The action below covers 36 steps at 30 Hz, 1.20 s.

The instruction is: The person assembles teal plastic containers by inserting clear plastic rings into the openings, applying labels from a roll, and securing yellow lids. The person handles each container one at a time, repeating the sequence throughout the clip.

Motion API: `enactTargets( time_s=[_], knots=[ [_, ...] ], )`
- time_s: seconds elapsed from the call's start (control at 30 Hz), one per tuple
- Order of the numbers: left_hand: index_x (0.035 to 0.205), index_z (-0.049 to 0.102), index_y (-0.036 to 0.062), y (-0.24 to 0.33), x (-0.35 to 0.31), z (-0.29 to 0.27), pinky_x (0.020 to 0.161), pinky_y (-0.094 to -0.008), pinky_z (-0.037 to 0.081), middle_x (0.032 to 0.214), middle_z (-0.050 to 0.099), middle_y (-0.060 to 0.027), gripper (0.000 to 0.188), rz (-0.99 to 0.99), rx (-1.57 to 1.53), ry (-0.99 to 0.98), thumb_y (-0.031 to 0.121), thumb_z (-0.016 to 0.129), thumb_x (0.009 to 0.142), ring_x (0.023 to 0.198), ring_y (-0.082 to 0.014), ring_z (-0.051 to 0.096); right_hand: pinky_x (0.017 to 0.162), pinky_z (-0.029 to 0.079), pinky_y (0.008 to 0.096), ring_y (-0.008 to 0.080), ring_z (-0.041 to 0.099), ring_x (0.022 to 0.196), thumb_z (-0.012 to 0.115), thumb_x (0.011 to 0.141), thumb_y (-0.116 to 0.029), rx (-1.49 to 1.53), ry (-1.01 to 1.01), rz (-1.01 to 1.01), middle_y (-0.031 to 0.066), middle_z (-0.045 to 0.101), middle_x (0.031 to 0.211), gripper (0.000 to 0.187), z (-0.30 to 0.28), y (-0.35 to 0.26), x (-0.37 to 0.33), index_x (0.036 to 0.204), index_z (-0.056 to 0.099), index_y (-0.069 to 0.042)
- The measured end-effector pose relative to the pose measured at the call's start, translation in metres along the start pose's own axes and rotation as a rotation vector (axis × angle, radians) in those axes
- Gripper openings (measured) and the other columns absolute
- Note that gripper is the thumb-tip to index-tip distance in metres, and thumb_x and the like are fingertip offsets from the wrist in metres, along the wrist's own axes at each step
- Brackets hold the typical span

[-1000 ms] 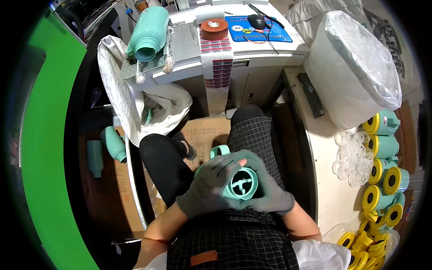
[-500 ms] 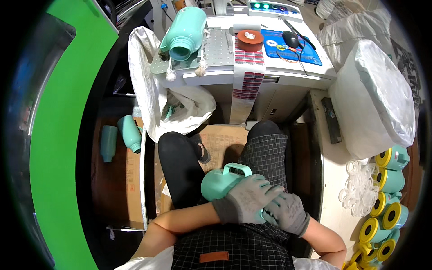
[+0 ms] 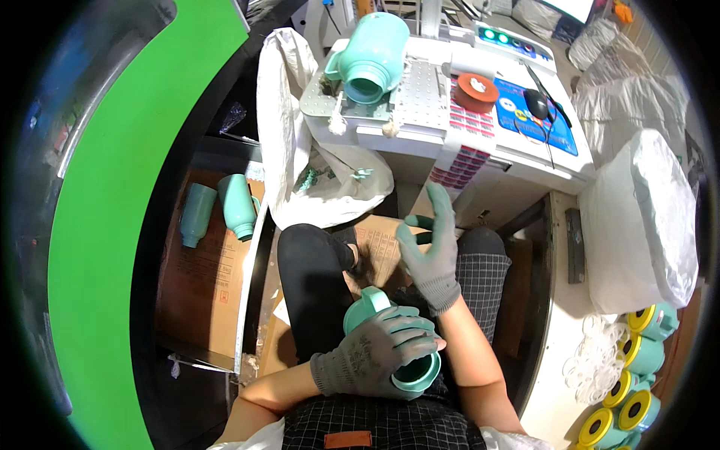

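Note:
A turquoise plastic jug (image 3: 357, 318) lies across my lap, its handle up and its round open mouth toward the lower right. My left hand (image 3: 375, 352) wraps over its side and grips it. My right hand (image 3: 433, 255), in the same kind of grey glove, is raised off the jug above my knee, fingers apart and nothing in it. Ahead, over the mouth of a white woven sack (image 3: 285, 142), shows a small turquoise scrap (image 3: 363, 173); more scraps (image 3: 309, 178) lie in the sack.
Another turquoise jug (image 3: 379, 49) lies on the white machine table (image 3: 427, 94), beside a label strip (image 3: 463, 161). Two turquoise jug bodies (image 3: 238, 206) are in a carton at left. At right are white rings (image 3: 596, 356), yellow-rimmed jugs (image 3: 637, 409) and a large white bag (image 3: 637, 225).
My right hand has left the jug, risen forward and opened. My left hand keeps its hold. A small turquoise scrap now shows over the sack. The view has shifted, moving the scene rightward.

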<state>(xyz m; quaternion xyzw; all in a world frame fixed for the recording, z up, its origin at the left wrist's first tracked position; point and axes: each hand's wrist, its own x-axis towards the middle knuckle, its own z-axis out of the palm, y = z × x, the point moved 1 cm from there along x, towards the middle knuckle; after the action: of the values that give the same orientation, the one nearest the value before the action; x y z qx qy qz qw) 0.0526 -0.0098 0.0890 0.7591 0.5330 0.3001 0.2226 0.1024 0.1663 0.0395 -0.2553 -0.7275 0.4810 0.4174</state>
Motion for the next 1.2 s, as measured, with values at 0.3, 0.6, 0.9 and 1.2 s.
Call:
enactTargets(
  time_s=[0.3,0.6,0.9,1.2],
  knots=[
    [0.134,0.059,0.0056,-0.036,0.031,-0.041,0.093,-0.0424,0.057,0.120,0.072,-0.0124,0.087,0.003,-0.129,0.089,0.025,0.100,0.060,0.109,-0.0300,0.071,0.083,0.057,0.0382,0.0292,0.071,0.092,0.075,0.089,-0.002,-0.243,0.274,0.063,0.0157,0.074,0.103,0.004,-0.131,0.009,-0.120,0.089,0.073,0.001],
    [0.126,0.065,0.0102,-0.032,0.091,0.019,0.094,-0.0458,0.054,0.113,0.072,-0.0091,0.076,0.014,-0.067,-0.058,0.023,0.093,0.057,0.106,-0.0324,0.067,0.090,0.057,0.0442,0.0380,0.069,0.103,0.073,0.094,-0.017,-1.259,0.909,0.473,0.0194,0.068,0.119,0.022,-0.322,0.016,-0.277,0.111,0.072,-0.003],
    [0.125,0.061,0.0068,-0.020,0.084,0.016,0.090,-0.0468,0.053,0.109,0.065,-0.0128,0.069,0.014,-0.043,-0.011,0.024,0.087,0.063,0.101,-0.0340,0.063,0.081,0.059,0.0347,0.0235,0.072,0.099,0.077,0.092,-0.014,-0.820,1.019,0.523,0.0120,0.073,0.119,0.021,-0.349,0.048,-0.286,0.108,0.078,-0.002],
    [0.135,0.056,0.0064,-0.030,0.082,0.017,0.096,-0.0480,0.051,0.119,0.062,-0.0138,0.090,0.060,0.060,-0.023,0.027,0.090,0.054,0.106,-0.0357,0.062,0.078,0.055,0.0262,0.0133,0.068,0.091,0.073,0.095,-0.007,-0.476,1.214,0.234,0.0068,0.074,0.107,0.016,-0.346,0.046,-0.281,0.110,0.074,-0.002]
  ],
)
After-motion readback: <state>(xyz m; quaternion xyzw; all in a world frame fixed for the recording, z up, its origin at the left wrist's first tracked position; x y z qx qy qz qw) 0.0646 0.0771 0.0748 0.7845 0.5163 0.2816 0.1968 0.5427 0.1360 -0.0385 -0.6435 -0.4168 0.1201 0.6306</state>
